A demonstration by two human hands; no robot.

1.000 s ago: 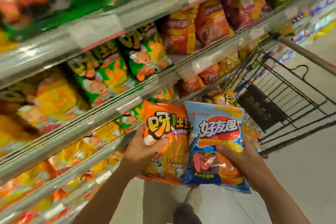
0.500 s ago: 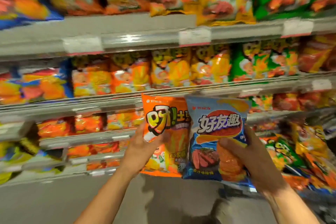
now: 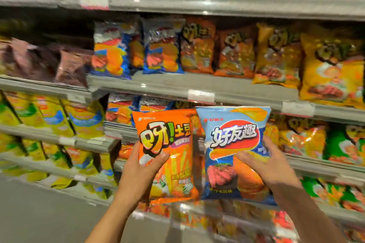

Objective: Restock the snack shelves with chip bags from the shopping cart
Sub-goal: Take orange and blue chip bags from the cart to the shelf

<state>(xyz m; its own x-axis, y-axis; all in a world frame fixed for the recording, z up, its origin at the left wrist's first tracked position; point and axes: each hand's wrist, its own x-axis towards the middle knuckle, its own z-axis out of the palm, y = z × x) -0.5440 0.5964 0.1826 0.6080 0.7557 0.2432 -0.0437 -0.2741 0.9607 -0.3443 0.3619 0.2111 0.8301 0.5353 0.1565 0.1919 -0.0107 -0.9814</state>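
My left hand (image 3: pixel 141 173) grips an orange bag of potato sticks (image 3: pixel 167 144) by its lower left side. Beside it, my right hand (image 3: pixel 266 165) holds a blue chip bag (image 3: pixel 233 136) from the right, thumb across its front. Both bags are upright, side by side and touching, in front of the snack shelves (image 3: pixel 217 87). On the middle shelf stand matching blue bags (image 3: pixel 162 49) and orange bags (image 3: pixel 197 47). The shopping cart is out of view.
Grey shelves full of chip bags fill the view: yellow-green bags (image 3: pixel 49 116) at lower left, dark maroon bags (image 3: pixel 59 61) at left, yellow bags (image 3: pixel 331 69) at right. Grey floor (image 3: pixel 39 213) lies at lower left.
My view has swung left from the cart to the shelves and moved closer. Both hands keep the same two bags, now raised in front of a blue and orange section.
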